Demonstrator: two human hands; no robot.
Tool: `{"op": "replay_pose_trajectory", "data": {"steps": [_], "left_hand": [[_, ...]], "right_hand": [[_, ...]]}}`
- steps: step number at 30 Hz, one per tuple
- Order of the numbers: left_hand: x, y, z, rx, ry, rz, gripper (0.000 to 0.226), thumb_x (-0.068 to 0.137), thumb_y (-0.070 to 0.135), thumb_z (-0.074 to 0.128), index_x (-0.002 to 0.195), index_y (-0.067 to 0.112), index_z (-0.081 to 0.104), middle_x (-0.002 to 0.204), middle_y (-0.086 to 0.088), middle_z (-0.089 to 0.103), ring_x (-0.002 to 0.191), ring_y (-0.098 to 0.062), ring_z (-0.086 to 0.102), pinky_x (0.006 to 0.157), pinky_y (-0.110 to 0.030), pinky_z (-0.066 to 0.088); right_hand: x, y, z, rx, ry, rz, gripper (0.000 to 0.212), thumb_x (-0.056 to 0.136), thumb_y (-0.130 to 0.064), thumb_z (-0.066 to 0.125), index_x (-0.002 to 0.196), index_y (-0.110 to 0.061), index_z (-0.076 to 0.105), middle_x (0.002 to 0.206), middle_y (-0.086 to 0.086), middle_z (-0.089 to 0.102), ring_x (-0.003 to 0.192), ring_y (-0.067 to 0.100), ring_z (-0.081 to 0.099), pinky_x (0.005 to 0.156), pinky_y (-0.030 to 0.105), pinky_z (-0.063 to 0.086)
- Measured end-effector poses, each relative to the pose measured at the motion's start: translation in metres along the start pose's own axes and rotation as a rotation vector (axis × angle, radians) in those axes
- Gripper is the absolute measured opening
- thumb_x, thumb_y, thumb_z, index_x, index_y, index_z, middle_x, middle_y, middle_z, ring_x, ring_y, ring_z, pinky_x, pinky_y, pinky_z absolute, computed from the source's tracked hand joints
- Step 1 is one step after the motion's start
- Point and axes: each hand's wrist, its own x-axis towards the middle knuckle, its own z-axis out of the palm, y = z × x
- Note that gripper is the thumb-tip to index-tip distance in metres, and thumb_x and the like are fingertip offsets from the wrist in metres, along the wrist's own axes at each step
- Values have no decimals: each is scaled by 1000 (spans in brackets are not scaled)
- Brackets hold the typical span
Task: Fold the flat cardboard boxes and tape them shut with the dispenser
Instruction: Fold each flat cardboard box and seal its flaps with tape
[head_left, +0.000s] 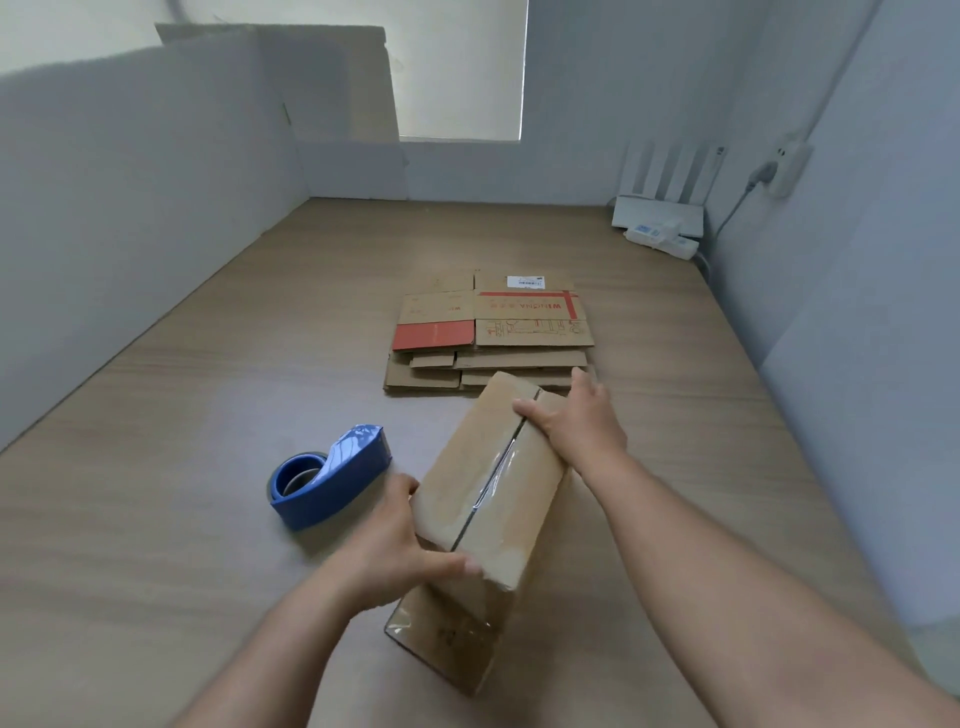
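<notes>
A folded brown cardboard box stands on the wooden table, its top flaps closed with a strip of clear tape along part of the seam. My left hand grips its near left corner, thumb on the side and fingers over the top edge. My right hand holds the far end, thumb lying on the seam. The blue tape dispenser lies on the table just left of the box, untouched. A stack of flat cardboard boxes sits behind the box.
A white router and a power strip sit at the far right corner. Pale partition walls close in the table on the left, back and right.
</notes>
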Motion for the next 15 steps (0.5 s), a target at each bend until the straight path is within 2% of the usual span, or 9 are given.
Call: {"op": "replay_pose_trajectory", "data": {"steps": [2, 4, 9, 15], "left_hand": [[-4, -1, 16, 41, 46, 54, 124, 57, 64, 80, 150, 34, 4, 142, 21, 29, 128, -9, 40, 99, -28, 43], [-8, -1, 30, 93, 138, 84, 127, 59, 70, 74, 152, 36, -5, 154, 20, 21, 137, -9, 33, 108, -34, 38], [-2, 19, 55, 185, 372, 79, 119, 66, 79, 60, 153, 29, -4, 156, 13, 26, 137, -12, 35, 102, -33, 43], [22, 35, 55, 234, 407, 99, 111, 70, 74, 61, 151, 30, -1, 145, 5, 44, 123, -18, 51, 85, -36, 54]], "right_hand": [[-10, -4, 4, 81, -23, 72, 117, 70, -69, 66, 152, -18, -1, 151, 13, 24, 134, 31, 36, 101, 44, 38], [-23, -3, 10, 139, -80, 97, 123, 71, -66, 67, 151, -17, -13, 150, 16, 26, 133, 33, 37, 103, 42, 36], [-60, 11, 21, 167, -196, 13, 122, 75, -57, 71, 149, -18, -17, 150, 13, 32, 133, 31, 39, 107, 40, 35], [-73, 31, 13, 288, -248, -30, 116, 74, -47, 75, 151, -22, -8, 151, 6, 32, 134, 24, 37, 110, 39, 35]]}}
